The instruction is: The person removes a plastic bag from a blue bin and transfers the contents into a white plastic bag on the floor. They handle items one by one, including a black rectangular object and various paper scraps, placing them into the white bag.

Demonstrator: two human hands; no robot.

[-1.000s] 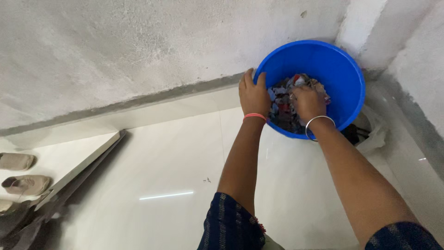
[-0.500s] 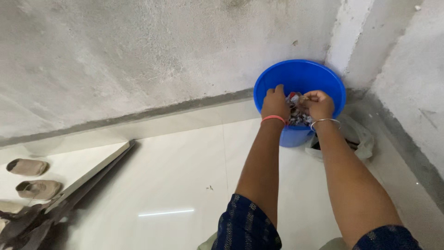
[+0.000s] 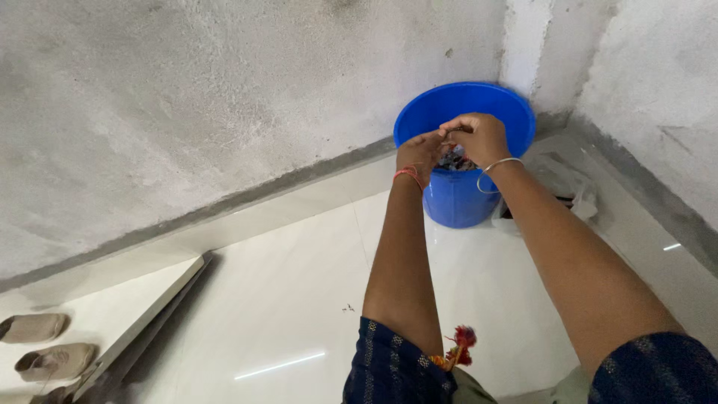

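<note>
Hands meet over the blue bucket

Left hand (image 3: 419,152) and right hand (image 3: 479,137) are drawn close together, fingers curled and pinching something small I cannot make out, just above the blue bucket (image 3: 456,198) of mixed cloth scraps (image 3: 454,160). Beyond the hands stands the wall corner; a plastic bag (image 3: 565,187) lies right of them. Keeping the grip low over the rim seems wise.
</note>
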